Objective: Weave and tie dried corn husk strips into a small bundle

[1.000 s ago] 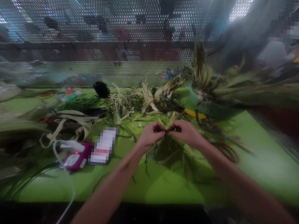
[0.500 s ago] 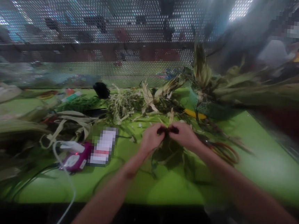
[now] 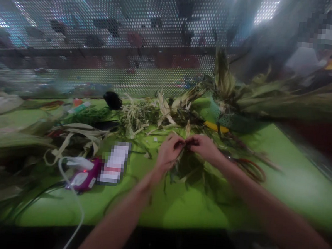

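Observation:
My left hand (image 3: 168,152) and my right hand (image 3: 204,146) meet over the middle of a green table (image 3: 294,182). Both pinch the top of a dark bundle of leaves (image 3: 188,167) that hangs down and spreads onto the table below them. The fingers of both hands are closed on the bundle's dark tied top. The picture is blurred, so I cannot make out finer detail of what the fingertips hold.
Dried husks and leaves (image 3: 143,116) lie heaped along the back. A magenta glue gun (image 3: 84,176) with a white cord sits at the left. A green basket (image 3: 236,121), a yellow tool (image 3: 215,126) and red-brown rings (image 3: 249,168) lie at the right. A perforated metal screen (image 3: 104,37) stands behind.
My hands stayed together on the bundle, with small finger movements. The left hand turned a little, its fingers now closer on the top; the bundle shifted slightly.

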`<state>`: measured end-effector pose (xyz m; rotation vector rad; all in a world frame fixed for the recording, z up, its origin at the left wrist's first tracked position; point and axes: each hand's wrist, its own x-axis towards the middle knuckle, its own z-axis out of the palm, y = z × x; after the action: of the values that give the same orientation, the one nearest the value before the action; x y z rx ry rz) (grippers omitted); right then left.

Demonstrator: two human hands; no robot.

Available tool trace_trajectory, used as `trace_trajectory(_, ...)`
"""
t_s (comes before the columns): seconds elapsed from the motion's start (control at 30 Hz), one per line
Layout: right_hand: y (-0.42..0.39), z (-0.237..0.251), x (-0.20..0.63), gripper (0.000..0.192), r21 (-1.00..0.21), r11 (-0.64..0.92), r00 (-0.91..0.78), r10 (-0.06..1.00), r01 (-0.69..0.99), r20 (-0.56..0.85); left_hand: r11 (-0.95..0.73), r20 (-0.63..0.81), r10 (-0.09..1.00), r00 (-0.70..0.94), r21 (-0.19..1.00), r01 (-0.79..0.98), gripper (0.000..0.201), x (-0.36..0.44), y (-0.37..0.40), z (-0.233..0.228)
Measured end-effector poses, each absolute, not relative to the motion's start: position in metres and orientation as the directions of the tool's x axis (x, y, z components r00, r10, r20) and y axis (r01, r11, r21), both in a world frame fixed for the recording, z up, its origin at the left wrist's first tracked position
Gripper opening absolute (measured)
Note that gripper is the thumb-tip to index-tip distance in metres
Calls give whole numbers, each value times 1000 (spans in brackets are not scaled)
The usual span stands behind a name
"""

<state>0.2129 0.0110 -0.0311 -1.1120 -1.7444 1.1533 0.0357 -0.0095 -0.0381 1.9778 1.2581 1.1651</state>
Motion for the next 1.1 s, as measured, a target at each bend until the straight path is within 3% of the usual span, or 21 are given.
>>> trace_trajectory(0.17,9,-34,213,16,-881,303,-310,931,364,192,-393,320,917,240,830,396,12,36,-7,-44)
trace_trajectory(0.37,2,-25,215,15,-689,443,-264,896,574,357,-344,268,932,243,864,369,14,36,-8,-44)
trace_trajectory(0.6,6,-24,219,28,-783,432,-337,892,448,300,-320,272,940,205,912,256,11,38,-8,-47)
trace_trajectory(0.83,8,-26,220,15,-779,440,-287,895,446,341,-266,239,958,159,946,183,8,40,-8,-48)
trace_trajectory(1.1,13,-34,217,21,-890,325,-341,916,321,211,-211,204,967,150,977,31,11,42,-8,-50)
